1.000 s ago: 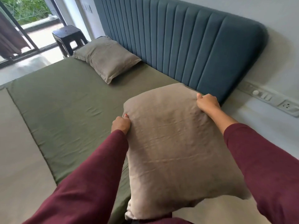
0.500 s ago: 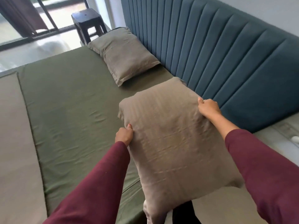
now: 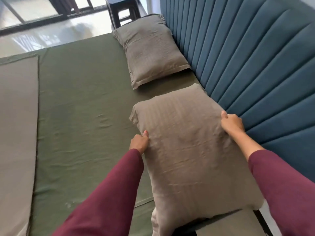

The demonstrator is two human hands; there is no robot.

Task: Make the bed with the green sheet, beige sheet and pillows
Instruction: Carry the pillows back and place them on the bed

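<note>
Lowered since the earlier frame, the near pillow runs lengthwise beside the headboard, toward the far pillow. Left hand and right hand each pinch a side edge; its near end overhangs the green sheet, underside hidden.

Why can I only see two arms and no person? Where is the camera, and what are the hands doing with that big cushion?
The camera sits on the person's head and looks forward and down, so you see only their arms in dark red sleeves, as if through their own eyes. There is no machine here, just two bare hands.

The left hand and the right hand each grip one side of a beige pillow, with the fingers curled round its edges. Its far end reaches over the green sheet that covers the bed, next to the blue padded headboard.

A second pillow already lies further along, against the headboard. On the left edge lies the beige sheet. Behind the bed stands a dark stool.
</note>
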